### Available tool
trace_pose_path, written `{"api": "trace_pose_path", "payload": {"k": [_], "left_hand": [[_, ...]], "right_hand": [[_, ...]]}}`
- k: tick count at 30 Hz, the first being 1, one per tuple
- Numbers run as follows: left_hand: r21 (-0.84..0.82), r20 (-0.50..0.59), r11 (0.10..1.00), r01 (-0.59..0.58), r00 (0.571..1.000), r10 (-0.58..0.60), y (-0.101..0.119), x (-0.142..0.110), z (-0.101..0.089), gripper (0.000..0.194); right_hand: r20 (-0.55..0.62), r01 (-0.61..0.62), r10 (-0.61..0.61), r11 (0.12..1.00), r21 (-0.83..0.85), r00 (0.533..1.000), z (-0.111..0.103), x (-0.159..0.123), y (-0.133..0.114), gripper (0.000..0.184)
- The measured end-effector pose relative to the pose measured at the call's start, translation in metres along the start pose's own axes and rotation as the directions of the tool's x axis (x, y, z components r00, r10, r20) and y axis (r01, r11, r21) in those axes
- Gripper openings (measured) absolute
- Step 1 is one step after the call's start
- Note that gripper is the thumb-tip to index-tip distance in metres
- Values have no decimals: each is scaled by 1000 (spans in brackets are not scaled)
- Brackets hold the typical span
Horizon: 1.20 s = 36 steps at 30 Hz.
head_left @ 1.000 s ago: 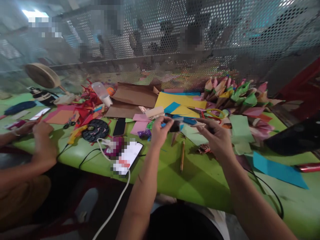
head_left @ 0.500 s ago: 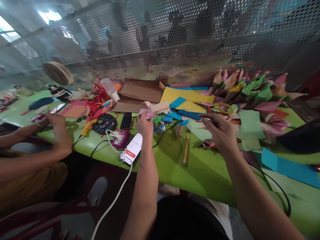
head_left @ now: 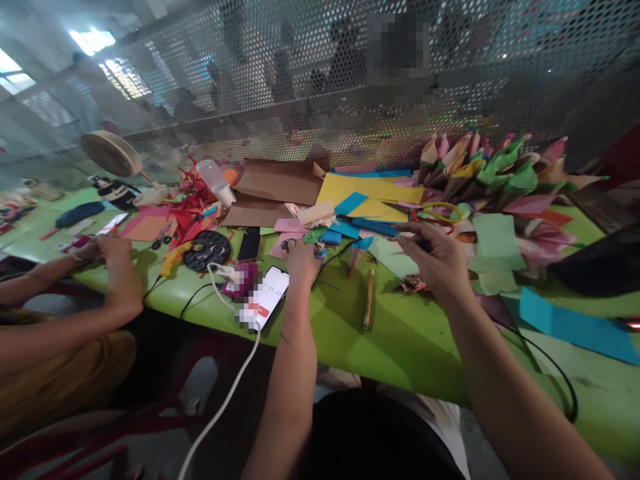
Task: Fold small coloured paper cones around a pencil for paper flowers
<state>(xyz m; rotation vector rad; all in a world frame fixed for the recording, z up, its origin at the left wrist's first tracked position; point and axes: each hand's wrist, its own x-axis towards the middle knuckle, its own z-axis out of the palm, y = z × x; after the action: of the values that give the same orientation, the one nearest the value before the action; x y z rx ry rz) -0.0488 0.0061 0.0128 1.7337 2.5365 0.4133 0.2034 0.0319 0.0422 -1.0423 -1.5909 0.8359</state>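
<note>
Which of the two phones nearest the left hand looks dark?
The farther phone, just right of the round black object; the nearer phone is lit white.

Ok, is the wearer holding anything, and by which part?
Cannot be told: the left hand hides whatever its fingers touch; the right hand has fingertips near the end of a blue object, grip unclear.

See pencil (head_left: 369, 300) on table (head_left: 400, 353), left of right hand (head_left: 435, 260); paper cones (head_left: 493, 167) behind, fan (head_left: 111, 155) further left, mesh (head_left: 320, 120) behind table
</note>
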Motion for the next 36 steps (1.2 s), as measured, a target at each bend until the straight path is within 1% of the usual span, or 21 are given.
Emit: {"api": "trace_pose_path", "payload": {"k": [2, 5, 7, 9, 11, 13, 14, 16, 18, 20, 22, 23, 25, 30, 33, 34, 36], "left_hand": [[-47, -29, 999, 1, 1000, -3, 0, 1, -2, 11], [-171, -89, 985, -17, 996, 1, 0, 3, -4, 13], [-277, -117, 960, -36, 993, 3, -1, 6, -5, 14], [-409, -144, 910, -77, 989, 18, -3, 9, -4, 15], [-566, -173, 812, -142, 984, 52, -3, 11, -2, 16], [-722, -176, 667, -183, 981, 79, -2, 11, 1, 21], [-789, -161, 586, -183, 983, 90, 1, 11, 2, 25], [-894, -103, 424, -147, 987, 125, 7, 8, 3, 35], [-956, -38, 278, -89, 982, 184, 16, 4, 4, 45], [-985, 15, 170, -28, 969, 246, 26, 0, 6, 50], [-995, 42, 104, 11, 954, 297, 34, -4, 7, 51], [-996, 48, 86, 21, 947, 318, 38, -6, 7, 51], [-996, 54, 80, 28, 935, 351, 42, -10, 6, 49], [-992, 81, 126, 31, 907, 413, 46, -15, 2, 49], [-992, 97, 119, 47, 885, 456, 48, -18, -1, 53], [-992, 90, 118, 38, 877, 471, 49, -19, -1, 55], [-991, 47, 131, -20, 870, 491, 52, -21, -2, 60]], "right_hand": [[4, -2, 2, 1000, 2, 1000, 1, 0, 0, 30], [28, -29, 28, 999, 40, 999, 2, 0, 0, 30], [51, -47, 43, 995, 83, 998, 4, 1, 2, 29], [68, -52, 45, 993, 105, 997, 6, 2, 5, 29], [83, -52, 45, 994, 94, 996, 7, 3, 8, 29], [100, -56, 49, 996, 73, 994, 8, 3, 10, 29], [107, -58, 50, 996, 68, 993, 8, 3, 10, 30], [114, -65, 56, 995, 71, 992, 10, 2, 10, 31], [122, -85, 74, 993, 88, 990, 12, 0, 9, 33], [153, -111, 94, 988, 104, 984, 15, -1, 7, 35], [193, -124, 100, 985, 120, 976, 18, -3, 4, 37], [203, -124, 95, 984, 131, 974, 19, -3, 3, 37], [197, -117, 84, 980, 162, 977, 22, -4, 2, 38], [180, -158, 116, 959, 236, 977, 27, -5, 4, 42], [128, -155, 126, 954, 256, 984, 28, -6, 6, 42], [105, -148, 125, 955, 256, 987, 27, -6, 7, 41], [77, -132, 115, 957, 257, 990, 27, -6, 8, 39]]}}
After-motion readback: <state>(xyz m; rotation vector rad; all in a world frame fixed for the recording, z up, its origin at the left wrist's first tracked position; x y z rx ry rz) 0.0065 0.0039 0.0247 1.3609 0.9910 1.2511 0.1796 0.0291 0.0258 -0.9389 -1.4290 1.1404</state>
